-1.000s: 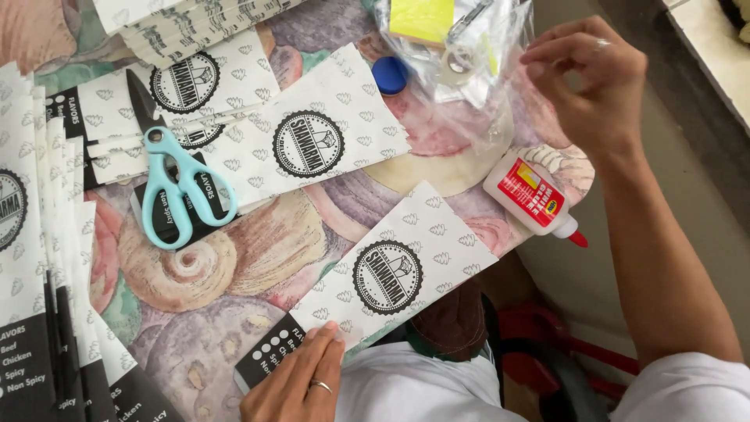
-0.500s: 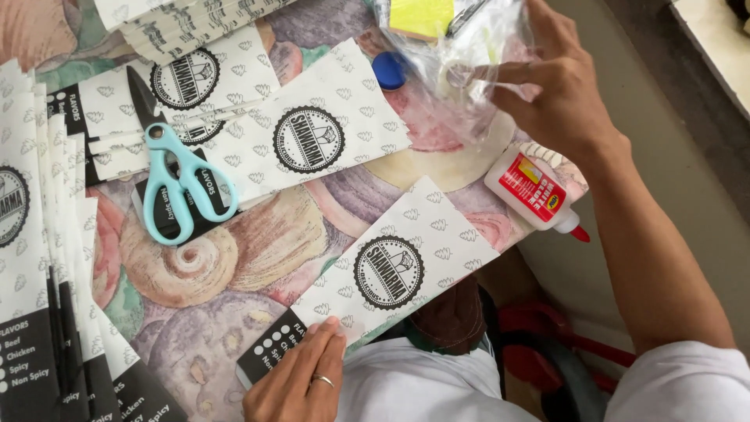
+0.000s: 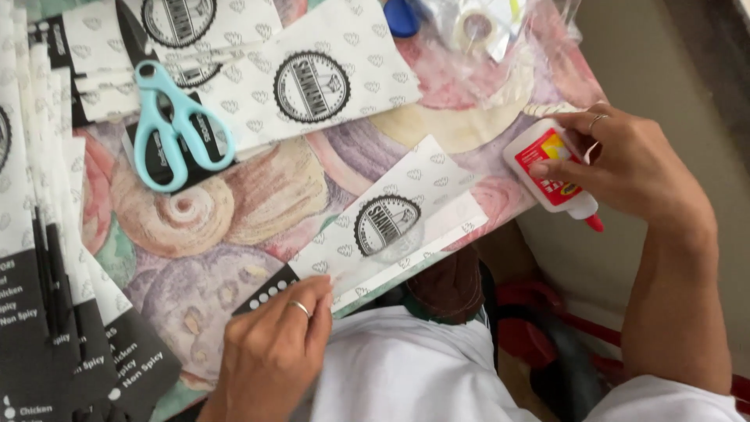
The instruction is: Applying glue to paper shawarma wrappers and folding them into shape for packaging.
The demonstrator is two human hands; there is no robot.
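Gripping a white glue bottle [image 3: 549, 171] in your right hand [image 3: 637, 168], you hold it at the edge of the shell-patterned surface [image 3: 234, 211], thumb pressed on its label and fingers curled behind, the red tip pointing down and away from the paper. Your right forearm runs back toward your body along the surface's edge, wrist bent inward. Your left hand [image 3: 273, 348] lies knuckles up, fingers closed flat on the dark lower corner of a white printed paper bag [image 3: 383, 227], pinning it to the surface; a ring shows on one finger. The bag lies slanted between your two hands, its long flap edge turned toward you. Beyond your left hand, light blue scissors [image 3: 176, 125] rest on more printed bags [image 3: 312, 78], well apart from your fingers. To the outer side of your left hand a stack of bags [image 3: 47, 258] fans out. Past your right hand sits a clear plastic bag [image 3: 500, 39] holding a tape roll.
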